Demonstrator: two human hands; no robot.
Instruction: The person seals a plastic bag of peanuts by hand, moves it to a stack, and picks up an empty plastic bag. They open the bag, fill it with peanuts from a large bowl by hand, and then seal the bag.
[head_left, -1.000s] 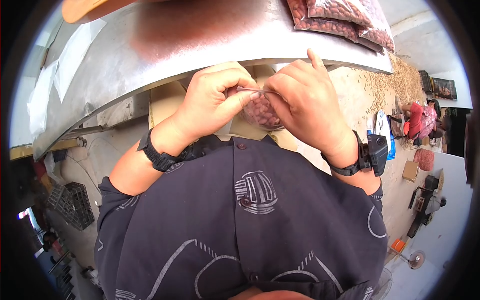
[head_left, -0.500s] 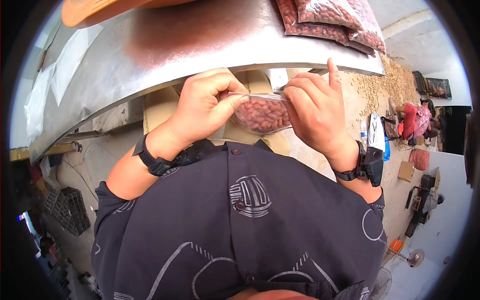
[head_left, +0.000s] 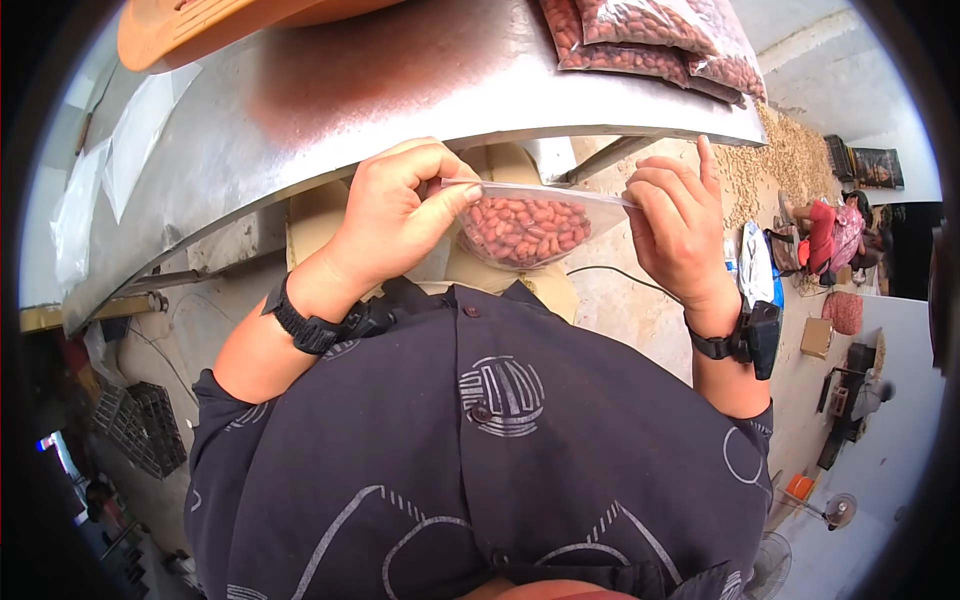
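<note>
A clear plastic bag of reddish peanuts (head_left: 527, 232) hangs between my hands, just off the near edge of the metal table. Thumb and fingers of my left hand (head_left: 408, 205) pinch one top corner of the bag. At the opposite corner, my right hand (head_left: 680, 225) grips the bag's top edge, its little finger sticking up. The top edge is stretched nearly straight, and the nuts sit low and toward the left side of the bag.
The metal table (head_left: 400, 90) spans the top of the view. Several filled bags (head_left: 650, 45) are stacked on its right end, an orange container (head_left: 200, 30) stands at upper left, and clear plastic sheets (head_left: 140, 130) lie at left. Pale nuts (head_left: 790, 155) cover the floor at right.
My right hand has moved to the right along the bag's top edge, so the top is stretched wider. My left hand has shifted slightly left and keeps its pinch.
</note>
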